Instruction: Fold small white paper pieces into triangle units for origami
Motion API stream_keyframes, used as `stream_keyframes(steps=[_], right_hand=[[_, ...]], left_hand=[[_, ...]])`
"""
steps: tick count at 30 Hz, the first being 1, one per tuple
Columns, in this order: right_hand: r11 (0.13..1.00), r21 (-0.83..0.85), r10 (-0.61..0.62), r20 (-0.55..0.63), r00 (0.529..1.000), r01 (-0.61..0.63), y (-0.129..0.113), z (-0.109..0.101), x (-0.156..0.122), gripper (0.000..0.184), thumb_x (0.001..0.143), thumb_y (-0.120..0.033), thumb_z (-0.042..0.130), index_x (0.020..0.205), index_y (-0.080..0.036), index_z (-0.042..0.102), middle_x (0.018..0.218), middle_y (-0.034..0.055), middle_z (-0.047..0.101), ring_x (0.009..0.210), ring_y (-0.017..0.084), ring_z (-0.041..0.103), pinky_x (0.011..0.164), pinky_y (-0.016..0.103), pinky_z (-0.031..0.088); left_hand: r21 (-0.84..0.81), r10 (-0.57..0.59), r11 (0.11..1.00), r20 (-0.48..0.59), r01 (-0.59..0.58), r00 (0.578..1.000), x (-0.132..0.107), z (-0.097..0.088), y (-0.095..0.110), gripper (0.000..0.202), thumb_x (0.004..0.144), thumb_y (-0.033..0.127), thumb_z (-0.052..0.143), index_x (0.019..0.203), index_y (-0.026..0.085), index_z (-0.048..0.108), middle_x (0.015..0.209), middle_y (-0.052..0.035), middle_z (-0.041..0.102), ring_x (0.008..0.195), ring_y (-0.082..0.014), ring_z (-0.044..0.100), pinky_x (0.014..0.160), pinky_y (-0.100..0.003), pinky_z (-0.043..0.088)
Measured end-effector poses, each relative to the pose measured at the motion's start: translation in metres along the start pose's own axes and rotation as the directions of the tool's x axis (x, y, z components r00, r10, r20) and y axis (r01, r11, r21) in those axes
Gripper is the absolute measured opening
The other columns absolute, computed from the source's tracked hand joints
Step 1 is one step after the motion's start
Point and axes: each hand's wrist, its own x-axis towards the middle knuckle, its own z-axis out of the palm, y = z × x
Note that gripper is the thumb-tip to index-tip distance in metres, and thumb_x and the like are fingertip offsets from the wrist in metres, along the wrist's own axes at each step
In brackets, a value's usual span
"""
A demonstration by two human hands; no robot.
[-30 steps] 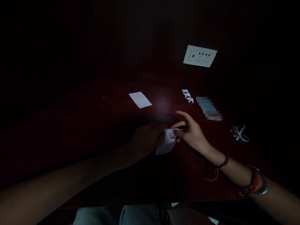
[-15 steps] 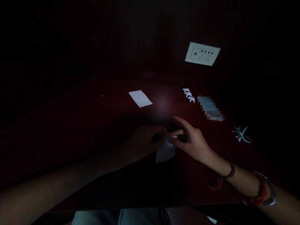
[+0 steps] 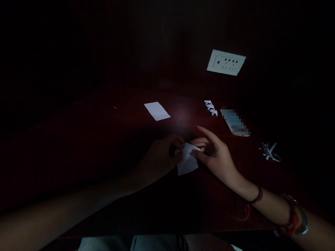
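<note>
One white paper point(image 3: 187, 164) between left grip point(image 3: 163, 151) and right grip point(image 3: 218, 157).

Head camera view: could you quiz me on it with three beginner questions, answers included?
1. True or false: the left hand and the right hand both touch the held paper.
2. Which lies between the flat white paper and the phone: (a) folded white pieces, (b) a cup, (c) scissors?
3. Fill in: the white strips lie to the ___ of the phone.
Key: 1 true; 2 a; 3 right.

No text, label or number can be read.
</note>
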Motion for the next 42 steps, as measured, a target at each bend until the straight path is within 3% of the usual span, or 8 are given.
stream_keyframes(steps=[10,15,19,25,29,34,42], right_hand=[[0.967,-0.228,-0.121,-0.01,0.993,0.115,-0.013,0.0,0.0,0.041,0.073,-0.013,0.054,0.112,-0.022,0.045,0.075,-0.0018,0.06,0.065,0.01,0.054,0.065,0.025,0.046],[0.953,-0.273,-0.134,0.013,0.991,0.132,-0.017,0.003,-0.002,0.036,0.077,-0.014,0.049,0.112,-0.021,0.043,0.078,-0.0004,0.06,0.07,0.011,0.056,0.067,0.025,0.046],[0.904,-0.392,-0.195,-0.021,0.98,0.172,-0.021,0.006,-0.004,0.041,0.074,-0.016,0.054,0.112,-0.022,0.042,0.081,-0.0006,0.057,0.066,0.01,0.054,0.063,0.023,0.046],[0.825,-0.507,-0.321,-0.059,0.945,0.249,-0.024,0.006,-0.006,0.045,0.075,-0.014,0.053,0.117,-0.023,0.038,0.078,-0.0013,0.056,0.073,0.012,0.055,0.07,0.024,0.046],[0.781,-0.547,-0.374,-0.025,0.927,0.301,-0.024,0.003,-0.006,0.043,0.08,-0.018,0.047,0.12,-0.024,0.035,0.083,-0.0001,0.059,0.076,0.012,0.057,0.072,0.026,0.047],[0.731,-0.579,-0.396,0.071,0.915,0.362,-0.022,0.0,-0.007,0.045,0.082,-0.019,0.044,0.125,-0.023,0.031,0.087,0.0017,0.06,0.08,0.013,0.057,0.074,0.027,0.047],[0.71,-0.583,-0.423,0.097,0.901,0.396,-0.021,0.001,-0.007,0.041,0.081,-0.018,0.046,0.12,-0.024,0.037,0.097,0.0052,0.058,0.088,0.017,0.055,0.076,0.032,0.047]], left_hand=[[0.183,0.171,0.969,-0.015,-0.165,0.985,0.0,0.0,0.003,0.011,0.077,0.016,0.048,0.087,0.02,0.05,0.083,0.0026,0.055,0.076,-0.0107,0.053,0.07,-0.022,0.041],[0.247,0.268,0.939,-0.089,-0.239,0.959,0.001,0.0,-0.001,0.007,0.078,0.014,0.049,0.081,0.019,0.053,0.084,0.0009,0.05,0.078,-0.0113,0.049,0.072,-0.023,0.04],[0.257,0.293,0.935,-0.176,-0.243,0.94,0.0,0.0,-0.002,0.007,0.077,0.013,0.051,0.08,0.019,0.055,0.081,0.001,0.047,0.077,-0.011,0.048,0.069,-0.022,0.04],[0.202,0.259,0.956,-0.241,-0.212,0.936,-0.001,0.001,0.002,0.003,0.076,0.015,0.054,0.076,0.018,0.055,0.085,0.0002,0.047,0.08,-0.0114,0.048,0.072,-0.023,0.04],[0.138,0.238,0.967,-0.19,-0.214,0.953,0.0,0.002,0.002,0.004,0.076,0.014,0.054,0.077,0.018,0.054,0.088,0.0005,0.05,0.084,-0.0113,0.049,0.076,-0.024,0.039],[0.066,0.188,0.981,-0.15,-0.18,0.971,0.0,0.002,0.002,0.003,0.078,0.016,0.052,0.074,0.017,0.052,0.083,0.001,0.053,0.079,-0.011,0.051,0.073,-0.024,0.041],[0.022,0.106,0.994,-0.187,-0.104,0.977,0.002,0.003,-0.002,0.01,0.079,0.022,0.05,0.07,0.017,0.05,0.081,-0.0003,0.052,0.076,-0.0125,0.052,0.068,-0.025,0.043]])
